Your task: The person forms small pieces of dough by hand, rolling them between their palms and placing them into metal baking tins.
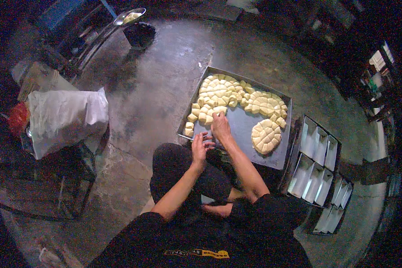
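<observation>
A large metal tray on the floor before me holds pale dough pieces massed along its far and left sides. A round of dough, cut into wedge-like pieces, lies apart from them on the tray's right side. My right hand reaches over the tray, fingers closed on a dough piece at the near edge of the left cluster. Over the tray's near left edge hovers my left hand, its fingers apart and nothing visible in them.
Right of the tray, sets of rectangular loaf tins stand joined in dark frames. To the left, a white sack or sheet covers something beside a red bag. A weighing pan with dough in it sits at the far left on the concrete floor.
</observation>
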A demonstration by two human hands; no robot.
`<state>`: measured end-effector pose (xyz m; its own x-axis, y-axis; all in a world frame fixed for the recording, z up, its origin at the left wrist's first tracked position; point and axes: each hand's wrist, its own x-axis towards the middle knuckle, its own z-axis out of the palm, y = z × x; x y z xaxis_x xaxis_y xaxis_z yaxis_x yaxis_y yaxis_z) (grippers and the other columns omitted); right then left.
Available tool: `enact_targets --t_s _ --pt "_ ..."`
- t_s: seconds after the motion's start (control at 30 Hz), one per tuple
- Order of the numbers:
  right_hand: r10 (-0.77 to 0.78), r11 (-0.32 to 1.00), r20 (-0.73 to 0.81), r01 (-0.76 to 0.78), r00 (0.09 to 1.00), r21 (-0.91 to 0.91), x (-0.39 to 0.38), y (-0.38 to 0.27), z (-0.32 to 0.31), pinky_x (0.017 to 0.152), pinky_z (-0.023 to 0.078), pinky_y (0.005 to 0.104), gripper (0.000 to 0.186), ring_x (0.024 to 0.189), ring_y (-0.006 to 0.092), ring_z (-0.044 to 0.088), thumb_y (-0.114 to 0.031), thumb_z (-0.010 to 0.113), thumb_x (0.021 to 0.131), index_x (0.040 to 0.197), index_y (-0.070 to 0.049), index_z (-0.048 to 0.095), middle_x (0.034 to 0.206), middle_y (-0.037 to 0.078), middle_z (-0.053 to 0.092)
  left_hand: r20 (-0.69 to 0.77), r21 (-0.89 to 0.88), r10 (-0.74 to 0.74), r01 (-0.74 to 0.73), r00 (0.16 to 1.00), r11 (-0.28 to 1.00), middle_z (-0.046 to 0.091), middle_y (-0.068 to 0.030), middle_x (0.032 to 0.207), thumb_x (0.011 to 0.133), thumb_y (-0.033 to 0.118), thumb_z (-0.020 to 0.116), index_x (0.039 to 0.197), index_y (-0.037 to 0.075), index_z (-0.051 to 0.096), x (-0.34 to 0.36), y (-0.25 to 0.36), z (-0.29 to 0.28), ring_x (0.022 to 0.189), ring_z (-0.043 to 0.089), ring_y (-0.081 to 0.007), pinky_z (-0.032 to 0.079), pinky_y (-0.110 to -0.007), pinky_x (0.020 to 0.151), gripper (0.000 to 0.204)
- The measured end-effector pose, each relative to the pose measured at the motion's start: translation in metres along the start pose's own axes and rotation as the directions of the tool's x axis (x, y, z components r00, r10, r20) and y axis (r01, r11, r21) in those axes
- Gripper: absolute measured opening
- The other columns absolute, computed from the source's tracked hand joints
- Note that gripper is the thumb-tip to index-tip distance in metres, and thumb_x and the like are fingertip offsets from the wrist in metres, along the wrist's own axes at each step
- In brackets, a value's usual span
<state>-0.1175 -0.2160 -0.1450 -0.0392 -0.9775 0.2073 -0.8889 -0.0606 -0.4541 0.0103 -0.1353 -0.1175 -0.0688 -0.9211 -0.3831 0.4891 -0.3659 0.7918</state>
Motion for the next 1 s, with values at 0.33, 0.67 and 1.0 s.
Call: enact_targets --t_s 0.33,0.67,1.0 --pt "-0.027 0.963 0.044 0.014 0.999 0.27 0.008 0.041 0.009 0.079 0.052 0.0459 0.036 0.092 0.0399 0.058 -0.008 0.069 0.065 0.1 -0.005 0.064 0.103 0.021 0.053 0.533 0.745 0.371 -0.63 0.76 0.219 0.068 -0.0172 0.09 0.071 0.006 0.064 0.087 0.001 0.066 0.124 0.026 0.04 0.079 0.066 -0.0342 0.051 -0.04 0.071 0.016" --pt "-0.093 0.886 0.599 -0.209 0.795 0.415 -0.042 0.061 -0.053 0.071 0.051 0.0304 0.032 0.074 0.0174 0.063 -0.028 0.073 0.076 0.095 -0.005 0.065 0.088 0.009 0.067 0.748 0.661 0.119 -0.717 0.653 -0.22 0.061 -0.0111 0.11 0.065 0.003 0.066 0.101 0.011 0.07 0.143 -0.009 0.014 0.107 0.052 -0.0306 0.043 -0.04 0.092 0.036" --pt "0.312 0.836 -0.212 -0.162 0.926 0.524 -0.168 -0.008 -0.199 0.082 0.051 0.0372 0.022 0.091 0.0274 0.063 -0.011 0.068 0.081 0.102 -0.004 0.063 0.098 0.013 0.063 0.478 0.377 -0.641 0.518 0.601 0.768 0.066 -0.0113 0.104 0.096 0.035 0.055 0.114 -0.002 0.059 -0.056 0.02 0.084 0.089 0.067 -0.0194 0.055 -0.027 0.073 0.041"
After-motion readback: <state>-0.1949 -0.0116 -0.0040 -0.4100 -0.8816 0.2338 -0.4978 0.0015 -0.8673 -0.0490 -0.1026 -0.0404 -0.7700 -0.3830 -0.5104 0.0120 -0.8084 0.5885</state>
